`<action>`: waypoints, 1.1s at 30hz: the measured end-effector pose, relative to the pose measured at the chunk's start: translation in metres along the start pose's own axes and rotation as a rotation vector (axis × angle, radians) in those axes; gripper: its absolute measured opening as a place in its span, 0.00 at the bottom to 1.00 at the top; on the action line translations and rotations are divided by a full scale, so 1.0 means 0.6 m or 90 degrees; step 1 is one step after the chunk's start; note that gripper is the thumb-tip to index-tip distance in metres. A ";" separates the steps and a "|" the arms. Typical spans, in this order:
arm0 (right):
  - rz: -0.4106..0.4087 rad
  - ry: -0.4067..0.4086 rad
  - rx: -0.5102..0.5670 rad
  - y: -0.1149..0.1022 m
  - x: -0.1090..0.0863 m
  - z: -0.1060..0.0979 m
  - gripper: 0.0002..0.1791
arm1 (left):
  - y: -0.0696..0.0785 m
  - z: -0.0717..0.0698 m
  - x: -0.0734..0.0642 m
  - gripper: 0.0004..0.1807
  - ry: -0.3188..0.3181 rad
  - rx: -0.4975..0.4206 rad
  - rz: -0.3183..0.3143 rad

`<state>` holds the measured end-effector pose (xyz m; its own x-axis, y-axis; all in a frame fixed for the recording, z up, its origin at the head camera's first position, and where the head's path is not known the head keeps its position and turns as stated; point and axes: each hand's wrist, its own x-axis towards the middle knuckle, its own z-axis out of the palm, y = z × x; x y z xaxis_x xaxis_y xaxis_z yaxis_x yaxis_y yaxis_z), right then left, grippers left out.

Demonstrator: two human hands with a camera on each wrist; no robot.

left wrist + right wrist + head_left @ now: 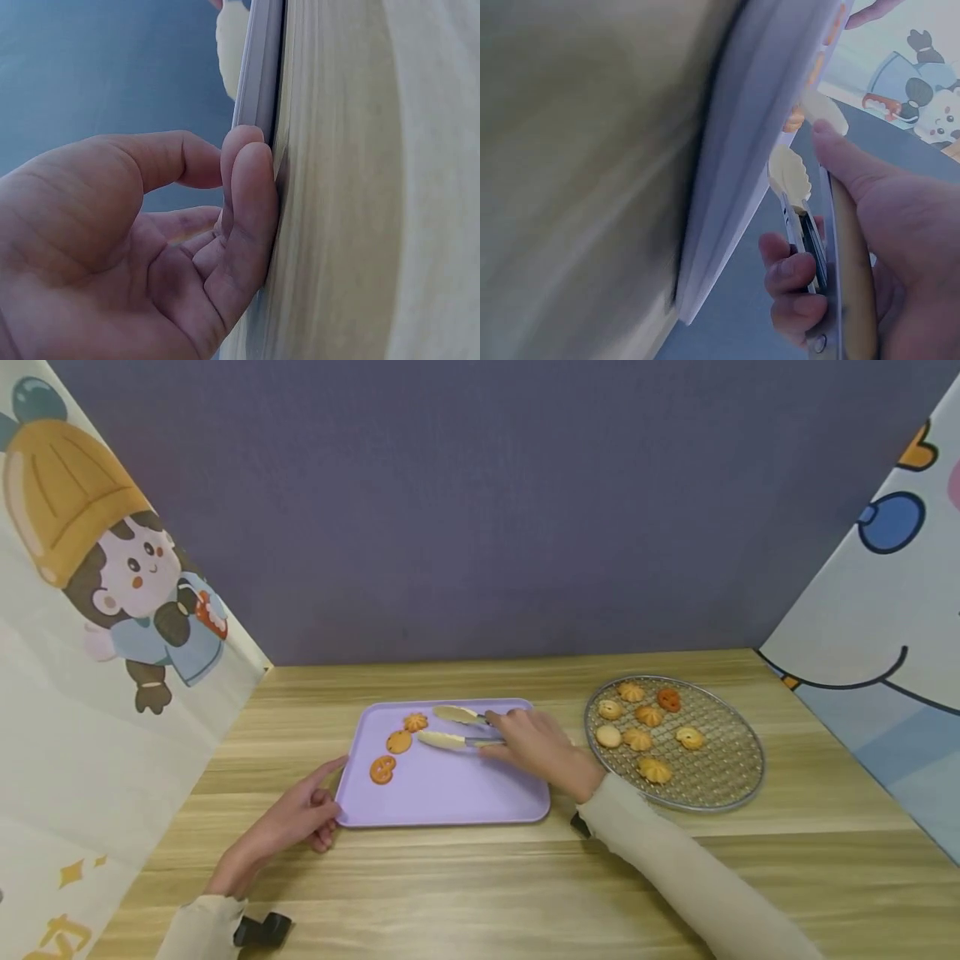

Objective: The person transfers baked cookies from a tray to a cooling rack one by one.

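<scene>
A pair of metal tongs with cream tips (442, 740) is held in my right hand (536, 745), over the purple tray (457, 793). The two tips stand spread apart, with no cookie between them. On the tray's left part lie a flower-shaped cookie (416, 722), a round cookie (399, 742) and a pretzel-shaped cookie (382, 769). My left hand (296, 814) grips the tray at its near left corner. In the left wrist view, the thumb (199, 161) bends toward the rim and fingertips (251, 176) lie against its outer side.
A round wire rack (720, 768) stands to the tray's right, bearing several cookies, among them a reddish pretzel-shaped one (669, 699). Behind the wooden table (450, 893) rises a dark panel (480, 527). Printed cartoon sheets flank both sides.
</scene>
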<state>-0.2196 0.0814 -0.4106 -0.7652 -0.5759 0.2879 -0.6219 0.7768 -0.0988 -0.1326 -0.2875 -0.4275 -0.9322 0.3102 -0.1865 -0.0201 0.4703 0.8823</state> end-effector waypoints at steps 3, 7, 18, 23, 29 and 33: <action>0.000 0.005 -0.007 -0.007 0.016 0.003 0.25 | 0.001 0.000 0.000 0.42 0.002 0.001 -0.002; -0.007 0.012 -0.031 -0.021 0.032 0.007 0.24 | -0.001 -0.002 -0.004 0.41 0.007 0.007 -0.005; 0.021 -0.011 -0.048 -0.041 0.041 0.009 0.22 | -0.004 -0.001 -0.002 0.41 0.003 0.003 0.011; 0.012 -0.010 -0.052 -0.036 0.042 0.007 0.21 | -0.001 -0.001 -0.002 0.41 0.004 -0.002 0.010; -0.030 0.002 -0.030 -0.024 0.028 0.009 0.27 | 0.002 0.000 -0.003 0.41 0.002 -0.006 0.003; -0.040 0.010 -0.010 -0.014 0.009 0.008 0.30 | 0.003 0.001 -0.003 0.41 0.003 -0.001 -0.001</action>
<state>-0.2191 0.0705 -0.4125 -0.7216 -0.6200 0.3080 -0.6661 0.7431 -0.0648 -0.1309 -0.2870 -0.4260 -0.9340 0.3055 -0.1853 -0.0214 0.4699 0.8825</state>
